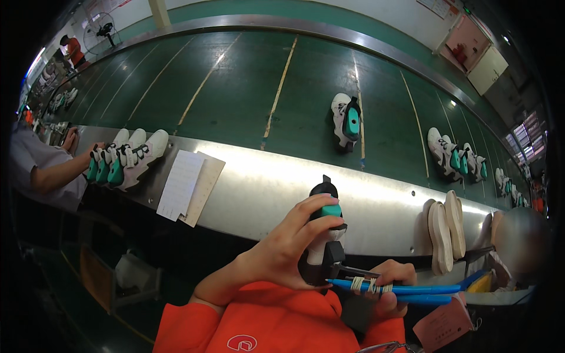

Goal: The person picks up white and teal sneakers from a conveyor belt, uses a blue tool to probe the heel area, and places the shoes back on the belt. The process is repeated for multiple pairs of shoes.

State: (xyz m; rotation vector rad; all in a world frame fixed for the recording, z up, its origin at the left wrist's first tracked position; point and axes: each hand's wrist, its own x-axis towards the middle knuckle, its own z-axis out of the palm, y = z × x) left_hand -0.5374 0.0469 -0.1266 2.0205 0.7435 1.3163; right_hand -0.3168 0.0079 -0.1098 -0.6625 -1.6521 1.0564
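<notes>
My left hand is wrapped round a shoe with white and black parts and a teal heel piece, held up in front of my orange top. My right hand is closed on blue pens, bound with pale rubber bands to a dark bar. A black block at the bar's end lies against the shoe. One pen's tip is at the shoe's lower edge; I cannot tell whether it touches. The shoe's underside is partly hidden by my left hand.
A metal ledge runs before a green conveyor belt carrying a shoe and more pairs at right. Pale soles lean on the ledge. Papers lie at left, near shoes and a co-worker's arm. A pink tag hangs lower right.
</notes>
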